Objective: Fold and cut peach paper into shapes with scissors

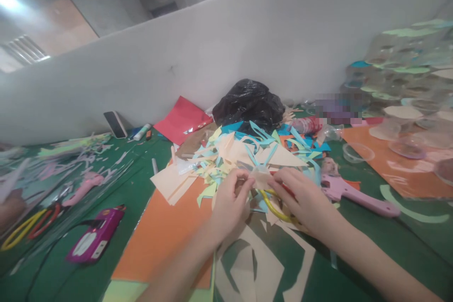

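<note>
My left hand [231, 200] and my right hand [300, 193] meet over the paper pile, thumbs and fingers closed on a small pale paper piece [261, 180]. Two light-blue paper strips [271, 155] rise in a V just behind that piece; whether they are fixed to it I cannot tell. Below my right hand lies a yellow scissor handle [271, 205], with the blades hidden. Cut paper scraps [226, 148] in cream, blue and yellow-green spread behind my fingers. Cream sheets with cut-out holes [272, 250] rest under my wrists.
Orange sheets [170, 231] lie left of my forearm. A pink glue gun [364, 198] is at right, near stacked clear plastic cups [406, 80]. At left are a purple box [95, 236], another scissors [38, 224] and another person's hand [12, 207]. A black bag [249, 104] sits behind.
</note>
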